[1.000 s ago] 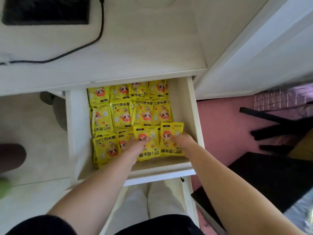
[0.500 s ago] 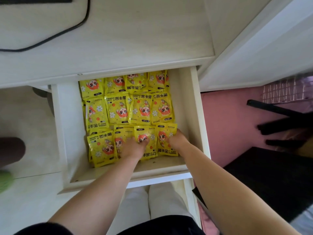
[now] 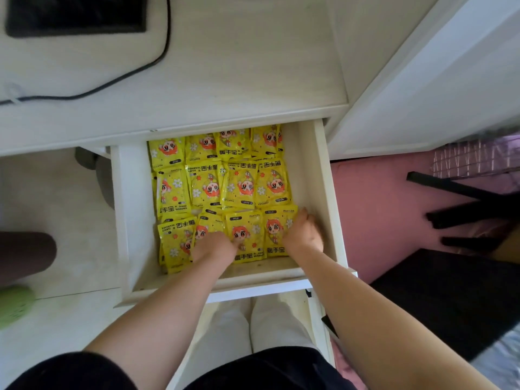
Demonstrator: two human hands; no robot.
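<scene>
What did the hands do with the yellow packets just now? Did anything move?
The right hand slid a little along the right edge of the front right packet, toward its far corner. The left hand stayed pressing on the front middle packet. Nothing was picked up or dropped; the drawer stayed open.

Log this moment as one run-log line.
drawer open; yellow packets in rows; left hand on front row; right hand on front-right packet; grip unclear

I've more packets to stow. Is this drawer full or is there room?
Nearly full: yellow packets cover the drawer in overlapping rows; only bare strips show along its left, right and front walls. Stack depth: cannot tell.
</scene>
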